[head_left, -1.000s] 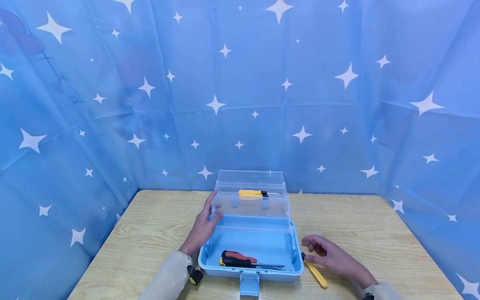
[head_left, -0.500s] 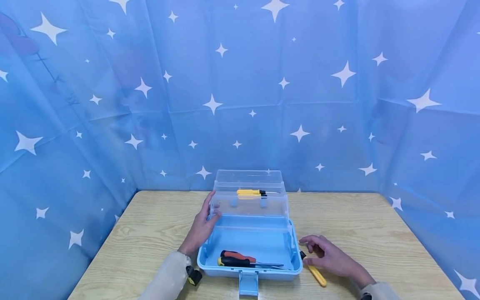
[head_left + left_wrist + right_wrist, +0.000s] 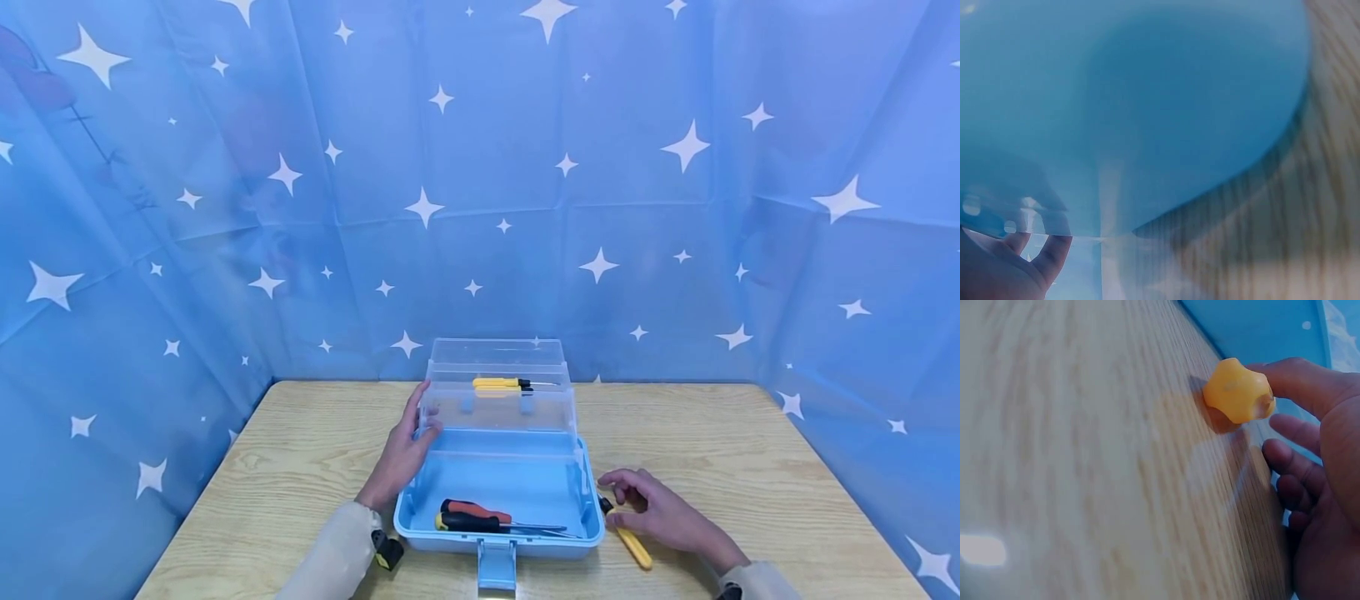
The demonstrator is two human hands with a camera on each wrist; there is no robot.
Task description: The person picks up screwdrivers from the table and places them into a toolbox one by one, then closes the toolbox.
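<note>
At the left side of the open blue toolbox (image 3: 442, 544), my left hand (image 3: 401, 460) grips the edge of its raised clear plastic tray (image 3: 543, 414), thumb in front and fingers behind. My right hand (image 3: 656, 510) rests beside the box's right side, fingers loosely bent. Its thumb overlaps the handle of a yellow screwdriver (image 3: 633, 547) lying on the table; the other fingers stand apart from the handle. In the right wrist view the butt of this yellow handle (image 3: 1235, 394) faces the camera. The screwdriver's shaft is hidden.
Inside the toolbox lie a black-handled screwdriver (image 3: 468, 523) and a red-and-black-handled one (image 3: 480, 509). Yellow-handled screwdrivers (image 3: 495, 383) lie in the upper clear section. The box's front latch (image 3: 497, 567) hangs down. A starry blue curtain (image 3: 487, 167) surrounds the wooden table (image 3: 315, 450).
The head view has shifted slightly. Both hands, the toolbox and the screwdrivers stay in place.
</note>
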